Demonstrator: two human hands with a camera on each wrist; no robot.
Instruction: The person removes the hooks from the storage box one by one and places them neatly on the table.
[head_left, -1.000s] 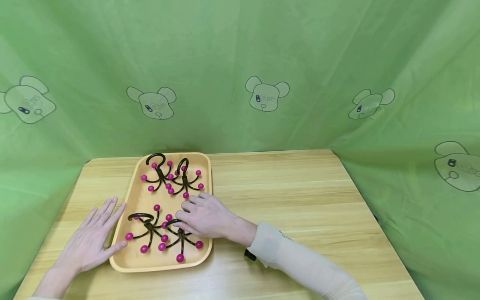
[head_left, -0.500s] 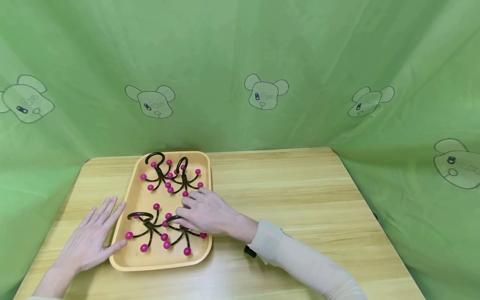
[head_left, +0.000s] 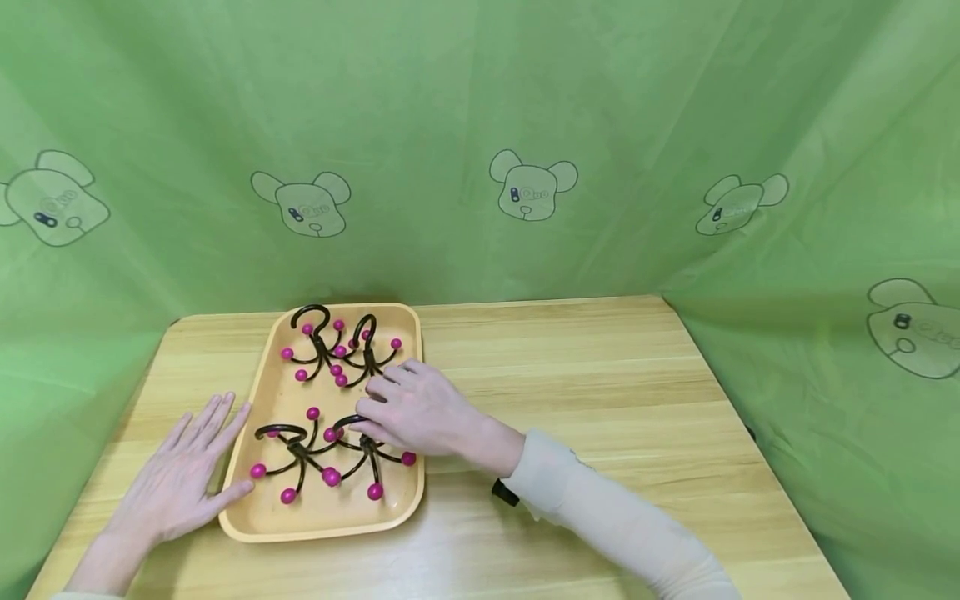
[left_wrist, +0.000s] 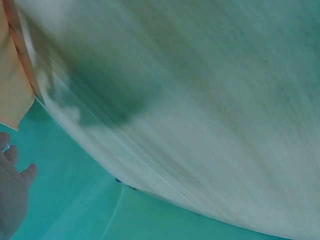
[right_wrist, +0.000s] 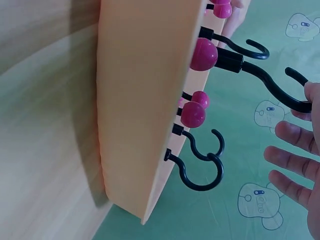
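Observation:
Inside a shallow cream tray (head_left: 322, 535) lie several black hooks with curved legs ending in pink balls. My right hand (head_left: 420, 410) reaches over the tray's right side and pinches the curved top of the near-right hook (head_left: 367, 443) between thumb and finger, as the right wrist view shows; its other fingers (right_wrist: 292, 159) are spread away from it. Part of that hook is hidden by the hand. Left of it is another hook (head_left: 297, 450). My left hand (head_left: 176, 479) lies flat with straight fingers beside the tray's left edge, its thumb touching the rim.
Two more hooks, a far-left one (head_left: 320, 346) and a far-right one (head_left: 368, 358), sit close together at the tray's far end. The wooden table (head_left: 570, 392) extends to the right. A green curtain (head_left: 450, 100) with mouse-like drawings surrounds the back and sides.
My right hand has shifted slightly away from me with the near-right hook, whose legs have turned and moved toward the tray's far end. The left hand has stayed put.

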